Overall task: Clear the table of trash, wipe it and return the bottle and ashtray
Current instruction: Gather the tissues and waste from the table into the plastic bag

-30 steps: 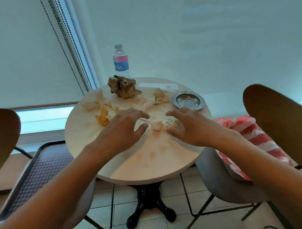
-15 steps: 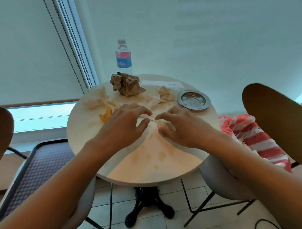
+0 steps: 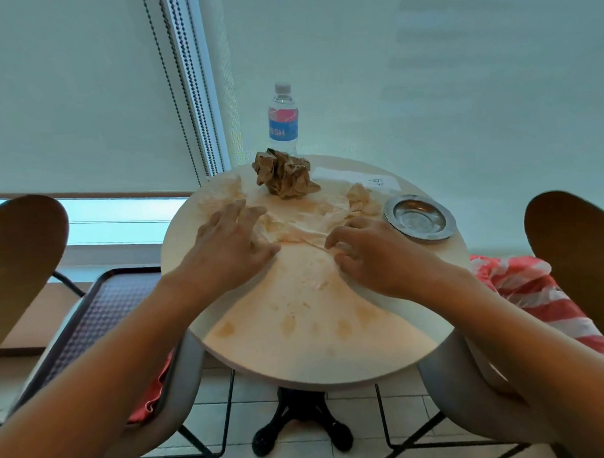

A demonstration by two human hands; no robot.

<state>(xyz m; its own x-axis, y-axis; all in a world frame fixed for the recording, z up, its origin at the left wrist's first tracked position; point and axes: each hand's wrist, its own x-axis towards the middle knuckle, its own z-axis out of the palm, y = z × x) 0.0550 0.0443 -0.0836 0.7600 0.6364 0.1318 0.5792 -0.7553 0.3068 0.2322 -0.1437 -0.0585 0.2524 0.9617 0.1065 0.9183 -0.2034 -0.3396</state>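
Observation:
A round pale table (image 3: 308, 352) carries crumpled white tissues (image 3: 307, 223) across its middle. My left hand (image 3: 232, 245) lies spread over the tissues on the left. My right hand (image 3: 366, 250) is curled, pinching the tissue's right end. A crumpled brown paper ball (image 3: 285, 178) sits at the back. Behind it stands a water bottle (image 3: 283, 121) with a red and blue label. A metal ashtray (image 3: 418, 221) rests at the right edge, just beyond my right hand. A flat white paper (image 3: 360, 182) lies at the back right.
A dark tray (image 3: 101, 304) rests on the chair at the left. A red and white striped plastic bag (image 3: 535, 296) lies on the chair at the right. Brown chair backs (image 3: 575, 250) flank the table. Roller blinds with bead chains (image 3: 186, 95) hang behind.
Both hands have slid farther back across the table, gathering the tissues into one heap. The left hand now covers the yellow scrap. The camera has moved closer.

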